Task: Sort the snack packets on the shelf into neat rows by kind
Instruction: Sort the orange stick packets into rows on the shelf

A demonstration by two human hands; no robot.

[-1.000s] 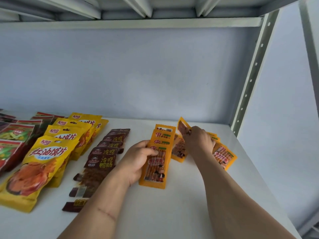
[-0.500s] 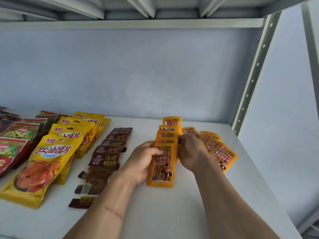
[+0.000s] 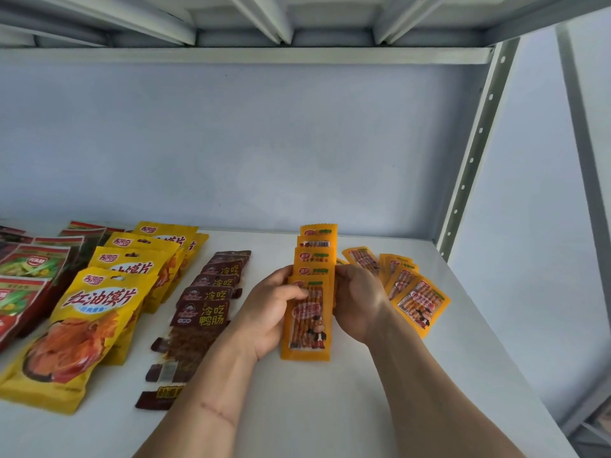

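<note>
A row of overlapping slim orange packets (image 3: 314,256) runs from the shelf's middle toward the back wall. My left hand (image 3: 269,312) grips the left edge of the nearest orange packet (image 3: 307,328), thumb lying on its face. My right hand (image 3: 358,302) presses against the row's right edge, fingers curled at the packets. Several loose orange packets (image 3: 418,300) lie fanned out to the right of my right hand. Left of the row stands a row of dark brown packets (image 3: 211,292), then big yellow pouches (image 3: 96,319), then red and green bags (image 3: 23,282).
The white shelf board (image 3: 330,408) has bare room in front of the rows and at its right front. A perforated metal upright (image 3: 472,153) stands at the back right corner. Another shelf (image 3: 248,54) hangs overhead. The grey wall closes the back.
My right hand dropped a lifted orange packet at the back end of the row, then came back against the row's right edge. The left hand stayed on the front packet.
</note>
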